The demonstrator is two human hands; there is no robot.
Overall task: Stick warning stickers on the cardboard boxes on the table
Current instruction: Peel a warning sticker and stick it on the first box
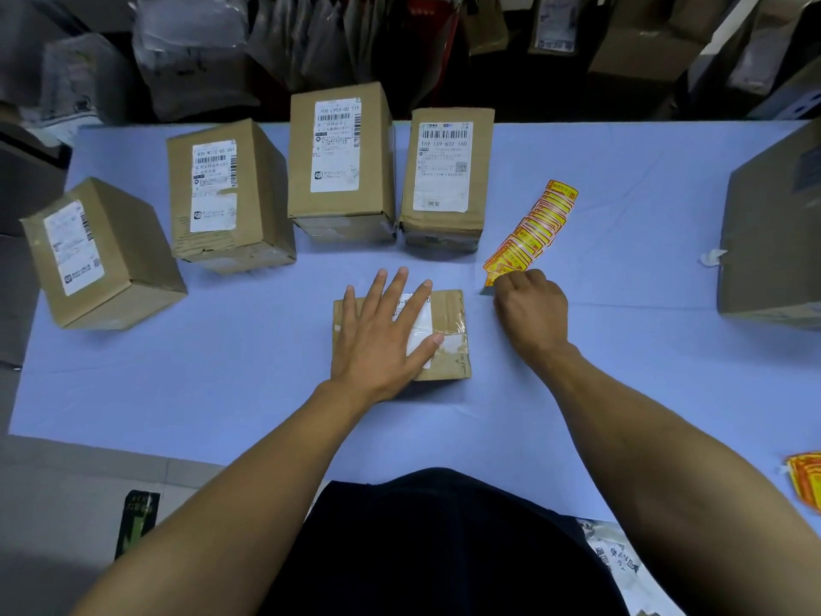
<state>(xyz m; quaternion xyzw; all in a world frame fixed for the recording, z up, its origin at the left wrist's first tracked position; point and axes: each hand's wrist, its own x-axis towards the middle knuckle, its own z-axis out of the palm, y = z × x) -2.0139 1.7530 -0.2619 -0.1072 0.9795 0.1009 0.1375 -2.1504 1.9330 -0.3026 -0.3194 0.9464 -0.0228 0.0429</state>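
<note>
A small flat cardboard box (448,313) with a white label lies in the middle of the blue table (222,371). My left hand (382,335) rests flat on its top, fingers spread straight. Just right of the box, my right hand (531,311) is curled, its fingertips pinching the near end of a fanned row of yellow-and-red warning stickers (533,224). Behind stand several taller labelled boxes: the far left box (97,255), the tilted box (226,197), the tallest box (340,157) and the right one (446,175).
A large cardboard box (773,242) stands at the table's right edge with a scrap of white tape (712,257) beside it. More yellow stickers (806,480) lie at the near right. Bags and parcels are piled behind the table. A printed bag (617,562) lies near my body.
</note>
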